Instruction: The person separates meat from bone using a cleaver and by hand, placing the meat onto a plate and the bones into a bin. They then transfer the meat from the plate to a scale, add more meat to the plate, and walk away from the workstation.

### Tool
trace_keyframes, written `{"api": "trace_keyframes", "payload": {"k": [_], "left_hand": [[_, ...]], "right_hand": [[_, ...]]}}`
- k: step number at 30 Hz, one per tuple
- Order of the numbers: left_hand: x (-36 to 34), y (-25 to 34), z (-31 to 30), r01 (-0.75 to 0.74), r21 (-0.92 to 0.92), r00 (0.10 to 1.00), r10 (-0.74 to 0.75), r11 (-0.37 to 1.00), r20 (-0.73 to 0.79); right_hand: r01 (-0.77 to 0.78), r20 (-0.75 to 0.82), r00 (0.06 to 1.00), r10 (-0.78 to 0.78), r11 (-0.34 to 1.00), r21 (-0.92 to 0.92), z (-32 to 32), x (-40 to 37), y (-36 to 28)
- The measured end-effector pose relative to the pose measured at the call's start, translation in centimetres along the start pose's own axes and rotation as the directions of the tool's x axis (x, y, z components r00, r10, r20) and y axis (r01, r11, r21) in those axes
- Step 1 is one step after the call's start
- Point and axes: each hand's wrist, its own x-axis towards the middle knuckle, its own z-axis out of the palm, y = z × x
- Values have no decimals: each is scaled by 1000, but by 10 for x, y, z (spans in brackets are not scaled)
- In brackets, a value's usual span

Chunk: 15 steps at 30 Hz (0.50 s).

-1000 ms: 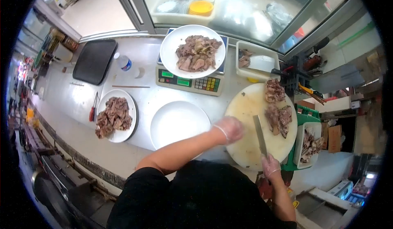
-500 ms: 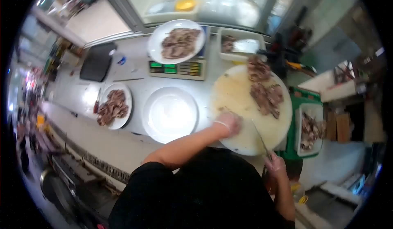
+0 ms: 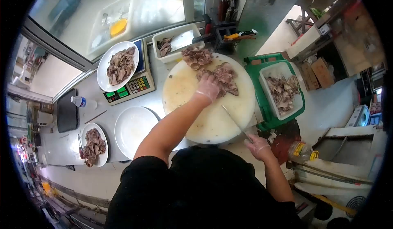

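Note:
My left hand [image 3: 208, 86], in a clear plastic glove, is on a piece of cooked meat [image 3: 227, 78], its fingers curled over the near-left side. The meat lies on a round, pale cutting board [image 3: 180, 87]. Behind it sits another chunk of meat [image 3: 197, 57]. In my right hand [image 3: 259, 147], also gloved, is the handle of a knife [image 3: 234, 121]. Its blade reaches over the board's front right and is apart from the meat. My left fingertips are partly hidden against the meat.
Left of the board are a bare white plate [image 3: 133, 130], a plate of sliced meat [image 3: 98, 157] and a scale [image 3: 137, 85] carrying another meat plate [image 3: 104, 67]. A white tub [image 3: 170, 55] stands behind. On the right, a green crate [image 3: 254, 73] holds a meat-filled tub [image 3: 301, 102].
My left hand has moved from the front left of the board onto the meat. The knife stays in my right hand. The camera view has turned to the right.

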Motion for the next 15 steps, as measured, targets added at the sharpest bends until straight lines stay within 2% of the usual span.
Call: {"api": "trace_keyframes", "payload": {"k": [1,3,4,6,7,9,10,12,13,14,15], "left_hand": [[7,-5,0,-5,2,1000,5,1000,-1],[9,-13,-7,-45,-108,988,60,993,145],[2,-16,-8,-48,-111,987,65,993,149],[-24,-28,-8,-230,-50,967,234,972,99],[-40,-33,-10,-231,-49,966,235,972,107],[-72,-38,-13,-290,-140,953,273,947,-130],[-82,-38,-7,-290,-142,954,274,947,-123],[-96,-37,-2,-226,-131,912,162,965,-378],[-100,-38,-6,-223,-132,914,160,966,-373],[-102,-36,-27,-70,-451,971,-42,890,-235],[-103,-34,-38,115,-701,980,-196,704,-36]], "right_hand": [[-2,-4,1000,2,1000,4,2,0,3],[3,-30,1000,-1,998,56,6,0,11],[-1,-28,1000,3,998,59,8,-2,13],[79,-191,979,-66,995,62,11,-6,10],[79,-186,980,-65,994,69,12,-6,8],[-4,-121,992,27,983,183,9,-8,1],[-5,-116,993,27,982,187,5,-9,-8],[-95,13,995,96,952,289,-5,-6,-37],[-95,18,995,93,952,290,-5,-1,-42],[-53,15,999,51,959,279,-6,3,-47],[-12,12,1000,9,963,268,-5,8,-52]]}}
